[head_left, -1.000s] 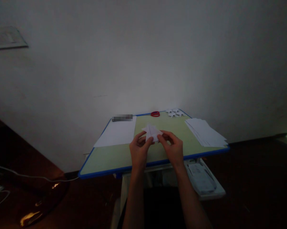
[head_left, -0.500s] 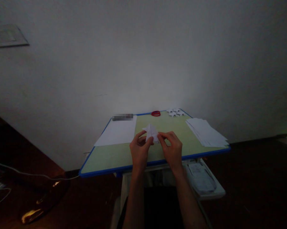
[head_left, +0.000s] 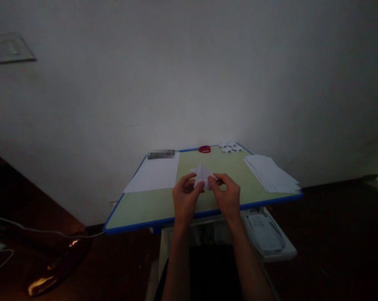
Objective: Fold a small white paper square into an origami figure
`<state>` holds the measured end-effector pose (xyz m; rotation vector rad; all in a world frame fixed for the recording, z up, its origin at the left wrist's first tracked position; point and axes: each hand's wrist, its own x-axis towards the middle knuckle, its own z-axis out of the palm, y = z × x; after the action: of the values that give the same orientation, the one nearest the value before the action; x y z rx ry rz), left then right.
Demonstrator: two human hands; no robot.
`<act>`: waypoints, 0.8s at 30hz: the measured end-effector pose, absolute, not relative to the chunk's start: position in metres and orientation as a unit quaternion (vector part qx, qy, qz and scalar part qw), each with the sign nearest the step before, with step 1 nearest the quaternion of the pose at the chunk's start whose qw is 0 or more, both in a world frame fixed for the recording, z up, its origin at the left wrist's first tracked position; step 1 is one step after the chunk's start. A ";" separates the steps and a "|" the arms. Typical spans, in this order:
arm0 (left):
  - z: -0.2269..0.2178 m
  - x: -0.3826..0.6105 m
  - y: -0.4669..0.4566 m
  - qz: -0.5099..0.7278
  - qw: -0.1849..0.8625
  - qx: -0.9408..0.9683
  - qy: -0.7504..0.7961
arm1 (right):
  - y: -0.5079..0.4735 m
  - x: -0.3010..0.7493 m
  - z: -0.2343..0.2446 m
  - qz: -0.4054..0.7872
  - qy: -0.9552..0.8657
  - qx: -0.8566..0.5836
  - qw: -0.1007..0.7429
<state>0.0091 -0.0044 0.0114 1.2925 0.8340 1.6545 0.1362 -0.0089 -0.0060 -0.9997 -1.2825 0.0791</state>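
Over the middle of a small green table with a blue rim (head_left: pixel 135 211), both hands pinch one folded white paper piece (head_left: pixel 203 172). My left hand (head_left: pixel 185 198) grips its lower left edge with thumb and fingers closed. My right hand (head_left: pixel 229 195) pinches its lower right edge, fingertips almost touching those of the left hand. The paper stands up as a pointed, roughly triangular shape above the fingers.
A flat white sheet (head_left: pixel 155 175) lies at the table's left, a stack of white sheets (head_left: pixel 270 173) at the right. At the far edge lie a red ring (head_left: pixel 204 149) and several small folded paper pieces (head_left: pixel 230 147). A white wall rises behind; a tray (head_left: pixel 266 238) sits under the table.
The hands drew closer together on the paper piece. Its right flap has folded inward, and the shape is now narrower and more upright.
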 end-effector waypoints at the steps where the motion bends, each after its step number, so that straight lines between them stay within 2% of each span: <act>1: 0.011 0.009 -0.004 0.661 0.429 0.518 0.333 | -0.009 0.136 -0.007 0.029 -0.573 -0.452 0.683; 16: 0.006 0.009 0.002 0.697 0.424 0.464 0.347 | -0.007 0.134 -0.010 0.027 -0.646 -0.376 0.663; 24: 0.006 0.009 0.000 0.688 0.430 0.491 0.316 | -0.013 0.140 0.000 0.201 -0.582 -0.347 0.707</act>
<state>0.0092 -0.0003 0.0063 1.2248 0.7896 1.7179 0.1401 -0.0125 -0.0003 -0.7719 -1.2931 0.4465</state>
